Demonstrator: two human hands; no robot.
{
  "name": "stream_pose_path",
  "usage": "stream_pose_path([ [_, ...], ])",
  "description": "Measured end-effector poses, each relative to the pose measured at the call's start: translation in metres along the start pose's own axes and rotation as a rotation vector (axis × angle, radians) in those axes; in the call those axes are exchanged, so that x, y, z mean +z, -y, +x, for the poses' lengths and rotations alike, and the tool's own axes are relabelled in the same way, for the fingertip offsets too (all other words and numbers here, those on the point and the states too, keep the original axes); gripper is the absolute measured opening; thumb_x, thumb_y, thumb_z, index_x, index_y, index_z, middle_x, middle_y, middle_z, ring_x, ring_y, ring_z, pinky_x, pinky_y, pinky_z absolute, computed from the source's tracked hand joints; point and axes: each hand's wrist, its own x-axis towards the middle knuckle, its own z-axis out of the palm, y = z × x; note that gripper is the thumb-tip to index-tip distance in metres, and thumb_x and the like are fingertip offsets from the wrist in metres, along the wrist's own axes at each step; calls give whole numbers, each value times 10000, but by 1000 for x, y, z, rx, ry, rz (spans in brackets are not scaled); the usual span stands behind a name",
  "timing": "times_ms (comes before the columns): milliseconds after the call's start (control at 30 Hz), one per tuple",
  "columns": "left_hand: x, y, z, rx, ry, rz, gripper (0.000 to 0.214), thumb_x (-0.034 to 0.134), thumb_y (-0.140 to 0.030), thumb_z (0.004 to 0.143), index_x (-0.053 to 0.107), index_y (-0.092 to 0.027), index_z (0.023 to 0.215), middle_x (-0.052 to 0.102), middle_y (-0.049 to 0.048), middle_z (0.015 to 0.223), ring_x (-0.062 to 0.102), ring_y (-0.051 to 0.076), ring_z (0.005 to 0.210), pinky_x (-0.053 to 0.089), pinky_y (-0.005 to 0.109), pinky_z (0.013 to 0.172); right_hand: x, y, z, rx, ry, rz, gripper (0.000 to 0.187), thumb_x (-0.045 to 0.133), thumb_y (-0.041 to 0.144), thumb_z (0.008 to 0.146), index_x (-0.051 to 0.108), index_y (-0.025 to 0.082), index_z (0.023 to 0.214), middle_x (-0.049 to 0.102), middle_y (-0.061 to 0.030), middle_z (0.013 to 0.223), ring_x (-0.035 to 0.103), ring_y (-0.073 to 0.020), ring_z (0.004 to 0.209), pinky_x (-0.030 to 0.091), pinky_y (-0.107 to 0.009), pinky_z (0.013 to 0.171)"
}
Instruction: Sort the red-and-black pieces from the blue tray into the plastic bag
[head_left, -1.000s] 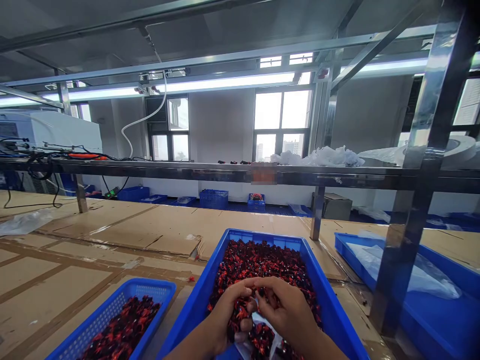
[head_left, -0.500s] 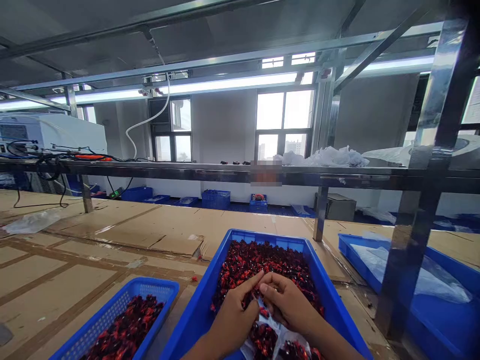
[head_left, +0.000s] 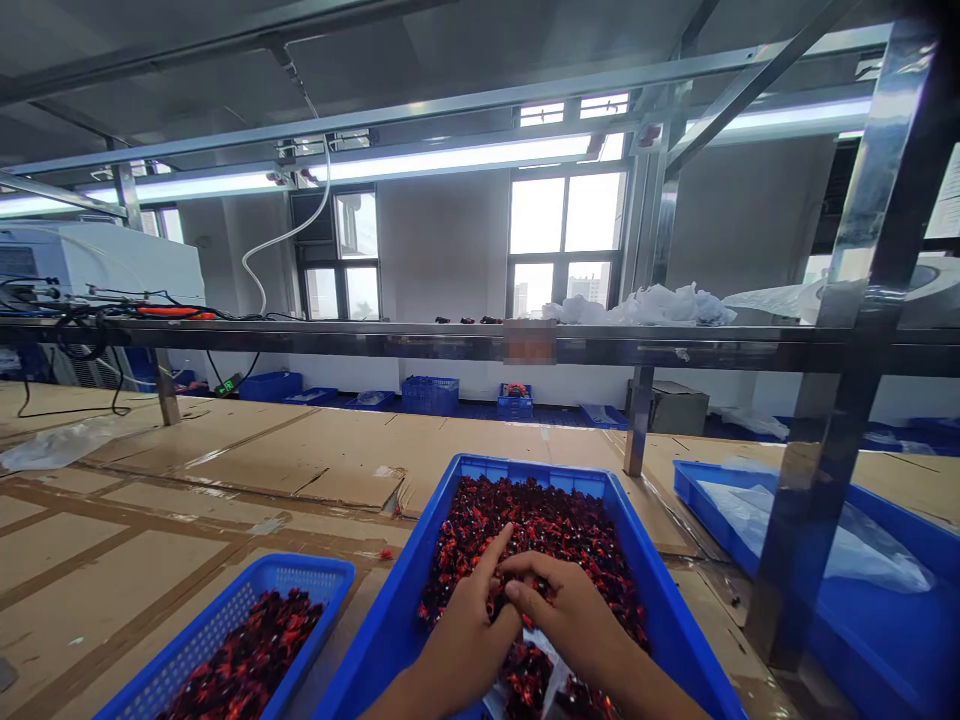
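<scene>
My left hand (head_left: 469, 630) and my right hand (head_left: 570, 610) are down in a blue plastic crate (head_left: 525, 464), their fingers close together in a heap of small red-and-black parts (head_left: 540, 520). The left index finger stretches up over the heap, and the right fingers curl toward it. Whether either hand holds any parts is hidden. A crumpled clear plastic bag (head_left: 541, 668) shows below my hands among the parts. To the left, a smaller blue mesh basket (head_left: 300, 570) holds similar parts (head_left: 247, 655).
Cardboard sheets (head_left: 225, 450) cover the table around the containers. To the right, a steel upright (head_left: 814, 480) stands before a blue tray (head_left: 720, 490) lined with clear plastic. A steel rail (head_left: 375, 340) crosses ahead, carrying cables and plastic bags.
My hands have spread apart a little and moved up the heap, away from the plastic bag. The left index finger now stretches further out. The bag sits lower in view.
</scene>
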Motion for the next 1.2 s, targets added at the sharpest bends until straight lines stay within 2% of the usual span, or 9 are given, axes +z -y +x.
stream_pose_path([
  [400, 9, 5, 2, -49, 107, -167, 476, 441, -573, 915, 612, -142, 1023, 565, -19, 643, 447, 106, 510, 337, 215, 498, -1, -5, -10, -274, -114, -334, 308, 553, 306, 924, 617, 269, 1223, 719, -53, 1120, 686, -207, 967, 506, -300, 846],
  [467, 9, 3, 1, -39, 100, -127, 458, 431, -567, 919, 609, -149, 970, 573, -15, 651, 451, 111, 526, 332, 216, 510, 0, -1, -10, -193, -129, -184, 295, 563, 336, 915, 632, 280, 1196, 727, -47, 1065, 692, -203, 918, 522, -287, 786],
  [533, 7, 1, 0, -43, 106, -77, 437, 427, -553, 923, 613, -159, 952, 583, -10, 658, 465, 120, 555, 341, 221, 538, 2, 2, -8, -3, -164, 146, 278, 551, 413, 909, 655, 255, 1112, 712, -19, 802, 660, -148, 618, 502, -225, 544],
  [633, 4, -3, 0, -49, 121, 8, 411, 439, -541, 918, 613, -168, 901, 584, -5, 658, 486, 134, 599, 349, 227, 575, 2, 4, -4, 335, -76, 814, 347, 506, 519, 887, 631, 198, 846, 472, 65, 495, 313, -51, 293, 208, -159, 273],
  [800, 4, 3, 3, -52, 41, 113, 291, 508, -477, 897, 519, -194, 827, 561, -33, 674, 481, 125, 625, 331, 213, 574, -6, -4, -1, 580, 166, 1251, 314, 595, 491, 828, 577, 182, 775, 519, 45, 627, 283, -19, 343, 92, -129, 277],
  [933, 7, 13, 6, -75, 53, 30, 120, 507, -321, 888, 452, -215, 886, 540, -63, 635, 473, 114, 561, 334, 206, 530, -5, -8, 0, 496, 97, 888, 329, 630, 506, 821, 580, 187, 758, 481, 75, 540, 256, -24, 311, 102, -150, 282],
  [1000, 8, 14, 6, -95, 93, -57, 105, 441, -321, 918, 439, -217, 932, 542, -66, 603, 463, 116, 511, 340, 208, 503, -6, -4, 1, 324, 13, 510, 310, 620, 488, 834, 639, 183, 782, 520, 59, 525, 371, -57, 348, 245, -168, 323],
  [1100, 7, 10, 4, -90, 101, -109, 270, 386, -448, 950, 487, -201, 992, 562, -49, 611, 456, 116, 490, 346, 214, 493, -10, 6, 0, 43, -36, 9, 187, 617, 352, 857, 728, 221, 932, 689, 3, 716, 594, -138, 610, 456, -237, 590],
  [1200, 5, 4, 3, -69, 63, -66, 368, 420, -486, 931, 575, -177, 1055, 588, -26, 653, 489, 128, 539, 367, 230, 537, -11, 11, -1, -61, 1, -167, 210, 631, 277, 844, 732, 276, 1028, 743, -1, 857, 655, -188, 757, 469, -282, 728],
])
